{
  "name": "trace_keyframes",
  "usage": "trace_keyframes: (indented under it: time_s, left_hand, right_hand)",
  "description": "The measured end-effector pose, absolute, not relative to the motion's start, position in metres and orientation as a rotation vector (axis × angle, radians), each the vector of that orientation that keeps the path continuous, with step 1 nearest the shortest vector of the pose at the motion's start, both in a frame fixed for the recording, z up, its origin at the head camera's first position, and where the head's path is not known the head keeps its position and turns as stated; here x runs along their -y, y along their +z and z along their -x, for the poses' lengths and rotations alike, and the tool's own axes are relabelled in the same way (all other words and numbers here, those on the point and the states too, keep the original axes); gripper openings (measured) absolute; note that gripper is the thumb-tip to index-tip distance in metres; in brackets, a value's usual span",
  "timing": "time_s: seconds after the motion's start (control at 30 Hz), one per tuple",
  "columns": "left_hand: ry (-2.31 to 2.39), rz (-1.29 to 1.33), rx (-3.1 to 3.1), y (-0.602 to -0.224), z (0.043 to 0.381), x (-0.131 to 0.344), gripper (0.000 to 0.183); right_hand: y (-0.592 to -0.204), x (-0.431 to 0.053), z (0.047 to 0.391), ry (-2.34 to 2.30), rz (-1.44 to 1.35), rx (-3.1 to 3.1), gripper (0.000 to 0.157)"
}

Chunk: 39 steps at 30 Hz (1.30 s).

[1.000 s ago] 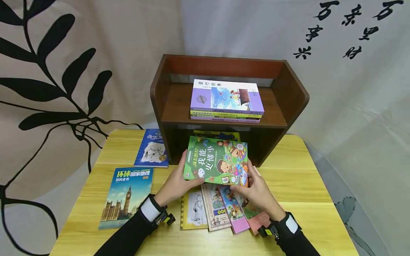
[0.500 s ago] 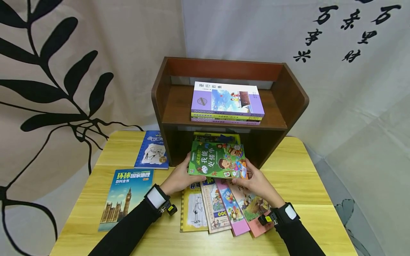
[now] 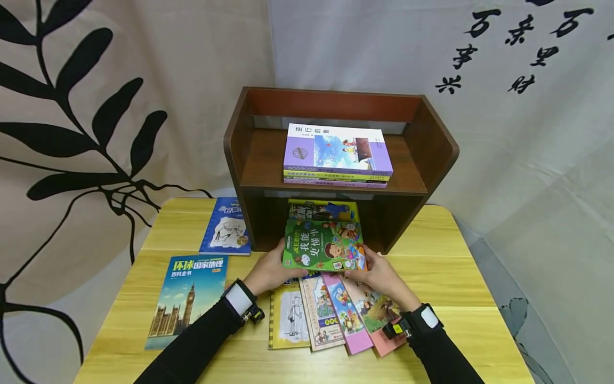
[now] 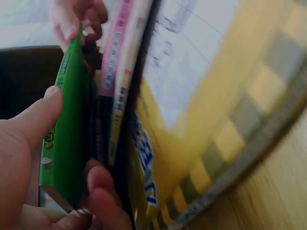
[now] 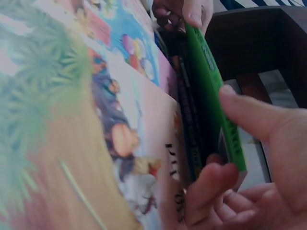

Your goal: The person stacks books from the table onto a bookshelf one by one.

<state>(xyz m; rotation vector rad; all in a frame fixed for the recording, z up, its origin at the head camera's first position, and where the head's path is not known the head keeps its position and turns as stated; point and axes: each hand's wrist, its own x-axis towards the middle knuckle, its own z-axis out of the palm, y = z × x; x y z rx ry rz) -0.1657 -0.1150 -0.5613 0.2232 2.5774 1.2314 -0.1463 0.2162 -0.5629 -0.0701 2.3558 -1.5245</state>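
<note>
from here i see the green book (image 3: pixel 322 246) sitting lower than a second ago, baring more of the yellow book (image 3: pixel 324 212) in the lower shelf compartment (image 3: pixel 266 216). left hand (image 3: pixel 271 271) and right hand (image 3: pixel 381 274) pinch the green book's ends before that opening; neither has let go.

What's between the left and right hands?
In the head view, the green book: the left hand grips one end, the right hand the other. Just below it in the image, fanned books show.
</note>
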Motion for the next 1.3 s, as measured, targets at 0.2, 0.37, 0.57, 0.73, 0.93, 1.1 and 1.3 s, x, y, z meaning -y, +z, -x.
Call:
trace_keyframes:
  time_s: [0.2, 0.37, 0.57, 0.73, 0.93, 1.1, 1.3]
  left_hand:
    - [1.067, -0.242, -2.687, -0.563, 0.164, 0.114, 0.126]
    - [1.003, -0.286, -2.764, -0.562, 0.168, 0.114, 0.122]
    - [0.865, -0.294, -2.879, -0.564, 0.172, 0.112, 0.123]
    - [0.868, -0.318, -2.960, -0.562, 0.176, 0.112, 0.111]
    - [0.802, -0.387, -3.039, -0.561, 0.180, 0.111, 0.100]
    - [0.743, -0.402, -3.039, -0.564, 0.184, 0.110, 0.103]
    - [0.731, -0.375, -3.033, -0.566, 0.190, 0.110, 0.105]
  right_hand:
    - [-0.568, -0.208, 0.144, -1.423, 0.062, -2.479, 0.122]
    - [-0.566, -0.205, 0.147, -1.293, 0.028, -2.614, 0.117]
    - [-0.566, -0.206, 0.152, -1.063, 0.060, -2.825, 0.116]
    - [-0.567, -0.207, 0.154, -0.907, 0.120, -2.969, 0.112]
    - [-0.567, -0.208, 0.157, -0.826, 0.151, -3.056, 0.101]
    - [-0.571, -0.209, 0.164, -0.814, 0.182, -3.024, 0.099]
    - [-0.571, -0.209, 0.173, -0.848, 0.235, -2.994, 0.099]
